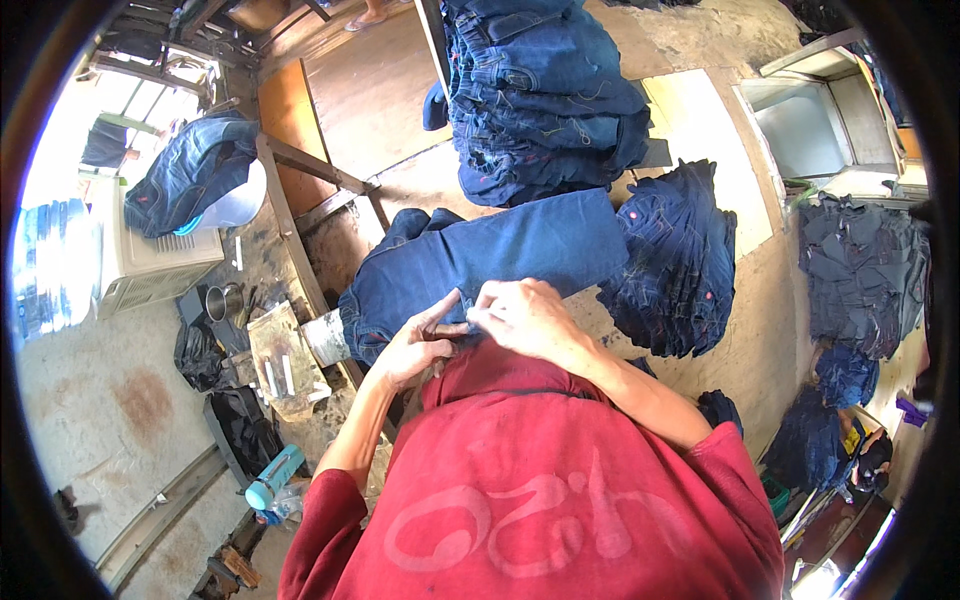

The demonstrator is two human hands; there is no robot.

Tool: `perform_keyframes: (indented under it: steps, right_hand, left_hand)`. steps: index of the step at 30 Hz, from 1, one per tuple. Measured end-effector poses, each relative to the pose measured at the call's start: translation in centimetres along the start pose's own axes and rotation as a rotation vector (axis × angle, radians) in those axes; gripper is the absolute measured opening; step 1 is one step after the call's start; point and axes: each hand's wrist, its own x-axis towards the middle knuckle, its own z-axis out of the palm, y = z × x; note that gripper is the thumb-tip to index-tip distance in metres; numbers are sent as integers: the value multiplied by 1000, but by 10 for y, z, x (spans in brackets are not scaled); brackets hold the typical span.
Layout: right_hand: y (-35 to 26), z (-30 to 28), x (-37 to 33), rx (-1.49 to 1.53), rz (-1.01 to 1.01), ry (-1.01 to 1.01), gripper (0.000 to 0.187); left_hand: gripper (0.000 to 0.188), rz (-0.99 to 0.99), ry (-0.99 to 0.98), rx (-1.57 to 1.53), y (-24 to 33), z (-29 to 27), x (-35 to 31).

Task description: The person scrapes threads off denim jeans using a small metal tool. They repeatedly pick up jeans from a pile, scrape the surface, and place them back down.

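A pair of blue jeans (530,245) lies crosswise in front of me, one leg stretched toward the right. At its near edge, close to my body, both hands meet. My left hand (422,345) has its index finger laid along the denim, while its thumb and other fingers close on the edge. Fingertips of my right hand (522,315) are pinched together on the same edge, just right of the left fingers. Anything small between the fingertips is hidden. A whitish beam end (326,340) sticks out from under the jeans at the left.
Piled jeans (545,100) rise beyond; another stack (680,265) sits at right. Dark garments (860,275) lie farther right. At left are a wooden frame (300,220), a board with white sticks (285,360), a metal cup (224,302) and a turquoise bottle (274,478).
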Motion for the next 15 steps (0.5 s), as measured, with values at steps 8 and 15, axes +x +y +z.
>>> perform_keyframes:
  steps: [8,15]
  right_hand:
    - [92,-33,6,375,278,193,19]
    - [247,-57,-63,679,1030,397,54]
  left_hand:
    - [65,241,203,378,19,-11,0]
    - [82,-427,779,1205,29,-168,50]
